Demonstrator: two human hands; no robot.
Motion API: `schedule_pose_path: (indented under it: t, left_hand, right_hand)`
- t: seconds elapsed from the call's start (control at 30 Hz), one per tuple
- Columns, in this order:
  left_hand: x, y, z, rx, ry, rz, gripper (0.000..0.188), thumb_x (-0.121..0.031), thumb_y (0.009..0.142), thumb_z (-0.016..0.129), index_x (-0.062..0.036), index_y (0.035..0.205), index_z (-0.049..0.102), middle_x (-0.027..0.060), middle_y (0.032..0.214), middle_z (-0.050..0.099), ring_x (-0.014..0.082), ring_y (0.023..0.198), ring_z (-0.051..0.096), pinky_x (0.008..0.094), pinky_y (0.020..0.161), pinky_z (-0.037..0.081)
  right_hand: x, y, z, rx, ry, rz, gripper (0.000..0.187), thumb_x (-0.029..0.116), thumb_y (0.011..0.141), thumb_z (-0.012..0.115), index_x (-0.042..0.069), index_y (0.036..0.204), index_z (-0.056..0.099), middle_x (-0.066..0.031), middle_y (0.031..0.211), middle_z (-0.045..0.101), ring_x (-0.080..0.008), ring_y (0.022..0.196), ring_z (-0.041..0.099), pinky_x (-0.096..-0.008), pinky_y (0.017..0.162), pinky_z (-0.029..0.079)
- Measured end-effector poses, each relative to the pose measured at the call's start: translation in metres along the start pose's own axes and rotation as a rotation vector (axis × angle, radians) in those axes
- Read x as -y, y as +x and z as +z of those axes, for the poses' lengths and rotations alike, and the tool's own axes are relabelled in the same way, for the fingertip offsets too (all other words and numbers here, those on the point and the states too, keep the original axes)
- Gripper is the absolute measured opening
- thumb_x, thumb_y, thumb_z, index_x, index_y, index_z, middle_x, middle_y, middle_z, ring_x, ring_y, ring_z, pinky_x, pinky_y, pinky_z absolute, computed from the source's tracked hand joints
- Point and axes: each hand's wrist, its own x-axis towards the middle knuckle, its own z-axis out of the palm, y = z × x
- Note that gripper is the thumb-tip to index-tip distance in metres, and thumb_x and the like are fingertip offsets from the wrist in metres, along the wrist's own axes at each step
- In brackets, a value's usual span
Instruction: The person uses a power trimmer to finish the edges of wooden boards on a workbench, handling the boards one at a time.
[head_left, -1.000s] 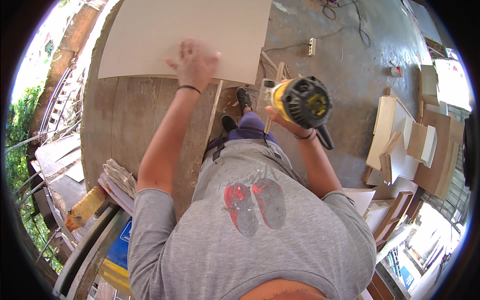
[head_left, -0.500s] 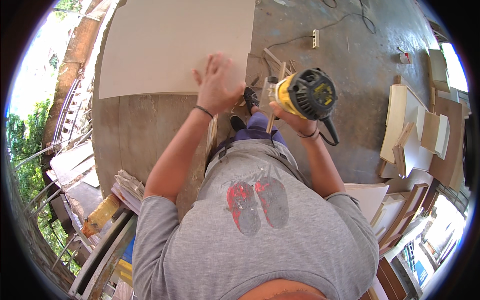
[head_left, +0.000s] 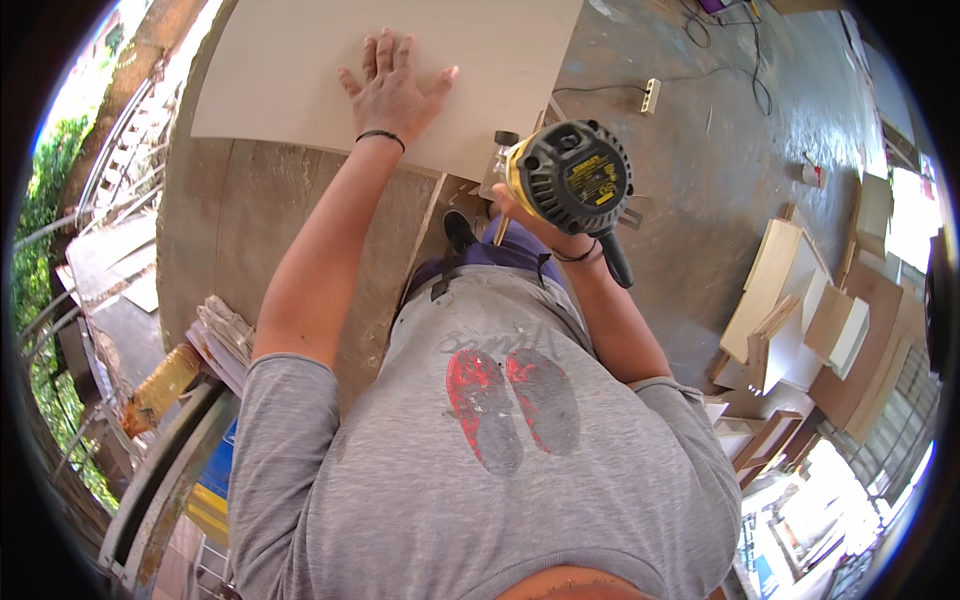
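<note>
Watching from afar through the head view, I see the left hand point(head_left: 393, 95) spread palm-down on the pale board point(head_left: 490, 70), upper left of the frame — probably steadying it over the table point(head_left: 285, 225). Right of centre, the right hand point(head_left: 535, 215) curls round the router point(head_left: 580, 180), likely bearing its weight, some fingers hidden. It overlaps the board's lower right corner — whether they touch, I can't tell.

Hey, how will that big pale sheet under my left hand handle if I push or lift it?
The pale sheet looks broad and thin-edged, so it would probably flex if lifted by one side. Its face looks smooth, so palms might slip. Lying flat on the wooden table, it should likely slide rather than tip.
</note>
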Motion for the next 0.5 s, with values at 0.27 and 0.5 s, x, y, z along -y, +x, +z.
schedule_pose_path:
  t: [0.27, 0.5]
  left_hand:
    - [-0.013, -0.001, -0.018, 0.094, -0.077, -0.024, 0.082, -0.057, 0.081, 0.053, -0.0047, 0.141, 0.035, 0.0148, 0.151, 0.027, 0.0314, 0.143, 0.016, 0.0619, 0.111, 0.007]
    - [-0.014, -0.003, -0.021, 0.090, -0.106, -0.034, 0.081, -0.057, 0.081, 0.053, -0.0030, 0.139, 0.038, 0.0155, 0.150, 0.029, 0.0318, 0.143, 0.017, 0.0619, 0.111, 0.009]
  right_hand:
    - [0.035, 0.058, -0.024, -0.128, 0.012, -0.104, 0.025, 0.012, 0.073, 0.077, 0.009, 0.095, 0.065, 0.0006, 0.084, 0.063, -0.0124, 0.074, 0.060, -0.0284, 0.074, 0.050]
    - [0.009, 0.092, -0.032, -0.188, 0.001, -0.090, 0.039, 0.014, 0.065, 0.081, 0.004, 0.099, 0.064, -0.0037, 0.090, 0.065, -0.0158, 0.079, 0.063, -0.0298, 0.074, 0.052]
